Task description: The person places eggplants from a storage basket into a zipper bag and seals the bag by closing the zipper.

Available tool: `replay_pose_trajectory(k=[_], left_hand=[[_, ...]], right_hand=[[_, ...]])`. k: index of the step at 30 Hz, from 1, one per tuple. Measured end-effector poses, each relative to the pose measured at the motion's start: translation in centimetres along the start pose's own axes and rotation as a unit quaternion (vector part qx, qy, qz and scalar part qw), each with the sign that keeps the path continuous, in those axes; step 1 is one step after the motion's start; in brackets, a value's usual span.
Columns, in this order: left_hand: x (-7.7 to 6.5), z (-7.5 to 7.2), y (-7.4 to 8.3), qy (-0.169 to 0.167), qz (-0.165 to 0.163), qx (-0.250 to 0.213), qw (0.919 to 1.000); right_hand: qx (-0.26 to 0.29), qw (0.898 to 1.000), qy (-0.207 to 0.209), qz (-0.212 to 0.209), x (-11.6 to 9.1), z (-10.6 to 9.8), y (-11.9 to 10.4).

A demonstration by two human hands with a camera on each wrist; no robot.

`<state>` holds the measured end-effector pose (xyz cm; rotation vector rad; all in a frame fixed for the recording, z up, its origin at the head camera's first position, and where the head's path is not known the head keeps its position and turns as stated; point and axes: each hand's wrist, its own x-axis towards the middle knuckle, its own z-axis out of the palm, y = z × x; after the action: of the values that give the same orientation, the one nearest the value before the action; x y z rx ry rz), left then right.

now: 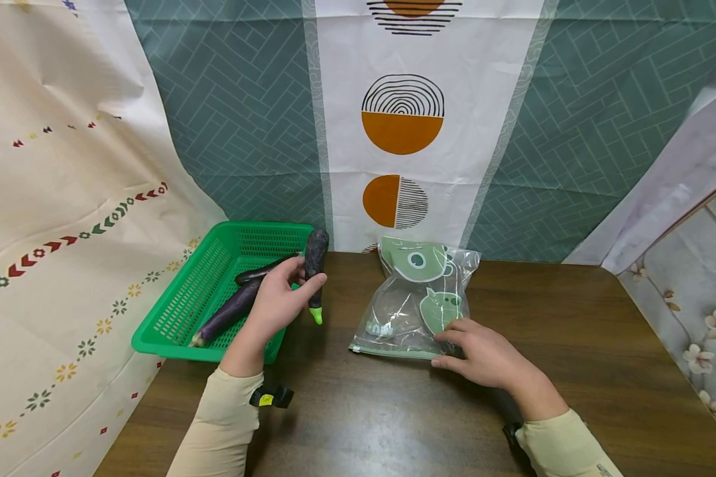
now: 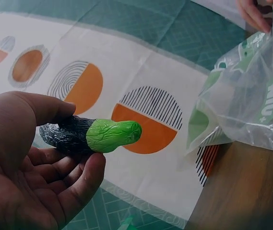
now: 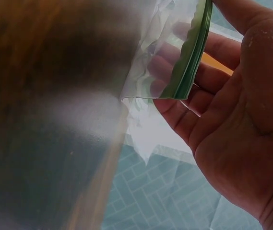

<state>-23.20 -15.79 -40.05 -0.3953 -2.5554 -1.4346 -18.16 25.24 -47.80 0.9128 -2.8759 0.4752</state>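
Holding eggplant (image 1: 316, 255) stem-down in left hand (image 1: 278, 298), right hand (image 1: 483, 352) pinching bag (image 1: 410, 308)

The bag (image 1: 394, 311) is glossy, crinkled plastic; the basket (image 1: 181, 353), perforated plastic. The dark eggplant (image 1: 317, 250) looks rough and wrinkled. The tabletop (image 1: 358, 411) is wood-grained with a sheen; the backdrop (image 1: 244, 119) is matt, creased cloth.

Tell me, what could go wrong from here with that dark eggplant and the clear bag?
The eggplant might slip, since the left grip appears only to pinch it. It could also bump the rim of the green basket, which looks close beside it in the head view. And the clear bag looks thin and limp; with the right grip at one edge, it might crumple or slide.
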Motion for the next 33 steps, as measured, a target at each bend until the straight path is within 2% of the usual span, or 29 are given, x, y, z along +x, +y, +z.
replay_pose_trajectory(k=[7,14,22,33], left_hand=[[-0.1,0.6,0.2,-0.009,-0.007,0.003,0.9999],[-0.2,1.2,0.3,-0.029,-0.013,-0.021,0.9993],[-0.2,1.4,0.3,-0.036,-0.02,-0.023,0.9989],[-0.1,1.5,0.3,-0.047,-0.008,-0.018,0.9987]], right_hand=[[0.002,1.0,-0.005,0.002,0.0,0.1,0.0],[0.001,1.0,-0.011,0.003,0.1,0.0,0.0],[0.007,1.0,-0.02,0.009,0.1,-0.1,0.0],[0.018,0.999,-0.033,0.018,0.0,-0.3,0.1]])
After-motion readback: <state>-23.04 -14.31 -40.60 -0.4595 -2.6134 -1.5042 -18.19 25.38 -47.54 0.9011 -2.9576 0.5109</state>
